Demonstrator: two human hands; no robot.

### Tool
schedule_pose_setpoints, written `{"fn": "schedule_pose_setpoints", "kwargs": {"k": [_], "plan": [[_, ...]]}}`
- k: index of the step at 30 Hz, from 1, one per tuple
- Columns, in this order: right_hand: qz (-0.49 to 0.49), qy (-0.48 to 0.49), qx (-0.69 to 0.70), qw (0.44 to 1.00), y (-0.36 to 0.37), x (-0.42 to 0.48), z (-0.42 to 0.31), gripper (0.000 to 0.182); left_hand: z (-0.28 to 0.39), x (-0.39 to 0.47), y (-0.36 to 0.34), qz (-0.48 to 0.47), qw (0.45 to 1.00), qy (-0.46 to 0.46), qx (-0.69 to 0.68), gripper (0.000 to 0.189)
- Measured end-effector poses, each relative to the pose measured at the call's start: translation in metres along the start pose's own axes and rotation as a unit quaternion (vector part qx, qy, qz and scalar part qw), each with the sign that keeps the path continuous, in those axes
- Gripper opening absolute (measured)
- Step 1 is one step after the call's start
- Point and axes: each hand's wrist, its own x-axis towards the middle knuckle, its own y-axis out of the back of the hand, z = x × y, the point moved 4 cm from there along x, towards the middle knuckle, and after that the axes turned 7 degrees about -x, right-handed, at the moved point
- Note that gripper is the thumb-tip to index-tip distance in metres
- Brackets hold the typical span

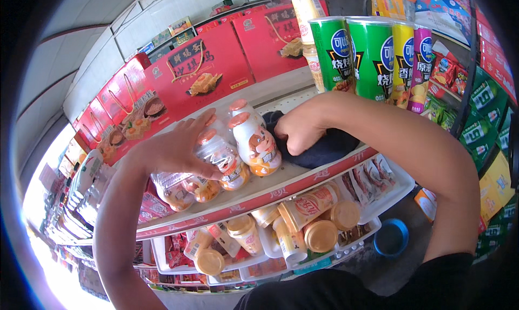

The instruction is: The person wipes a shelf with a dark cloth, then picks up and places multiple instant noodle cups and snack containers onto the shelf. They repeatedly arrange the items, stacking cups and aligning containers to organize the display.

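My left hand rests around a plastic bottle with an orange cap and a cartoon print, its thumb across the front. Part of the grip behind the bottle is hidden. More such bottles stand close by, including an upright bottle just right of the hand and clear-wrapped bottles to its left. On the shelf board, my right hand is closed on a dark cloth, which lies bunched on the surface. The cloth is beside the upright bottle.
Red gift boxes line the back of the shelf. Potato-chip canisters and stacked paper cups stand behind my right forearm. Below the red shelf edge, white trays hold lidded cups and packets. A blue-rimmed bucket sits lower right.
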Motion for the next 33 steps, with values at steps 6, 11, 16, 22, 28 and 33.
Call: {"fn": "schedule_pose_setpoints", "kwargs": {"k": [6, 11, 16, 22, 28, 33], "plan": [[0.110, 0.055, 0.051, 0.991, -0.011, -0.039, -0.008, 0.041, 0.005, -0.005, 0.001, -0.017, 1.000, 0.016, -0.012, 0.125], [0.137, 0.012, -0.001, 0.990, -0.022, -0.046, -0.010, 0.037, -0.002, -0.001, 0.000, -0.021, 1.000, 0.013, -0.009, 0.128], [0.140, 0.072, 0.050, 0.986, -0.018, -0.061, -0.006, 0.020, -0.006, 0.000, -0.002, -0.019, 0.999, 0.017, -0.034, 0.131], [0.280, 0.166, 0.174, 0.930, -0.041, -0.070, -0.009, 0.027, -0.016, 0.005, -0.002, -0.037, 0.999, 0.004, -0.018, 0.133], [0.273, 0.198, 0.105, 0.935, -0.039, -0.064, -0.008, 0.033, -0.015, 0.010, 0.002, -0.050, 0.995, -0.022, -0.077, 0.130], [0.415, 0.217, 0.165, 0.868, -0.024, -0.073, -0.032, 0.030, -0.024, 0.008, -0.002, -0.031, 0.995, -0.021, -0.088, 0.128]]}}
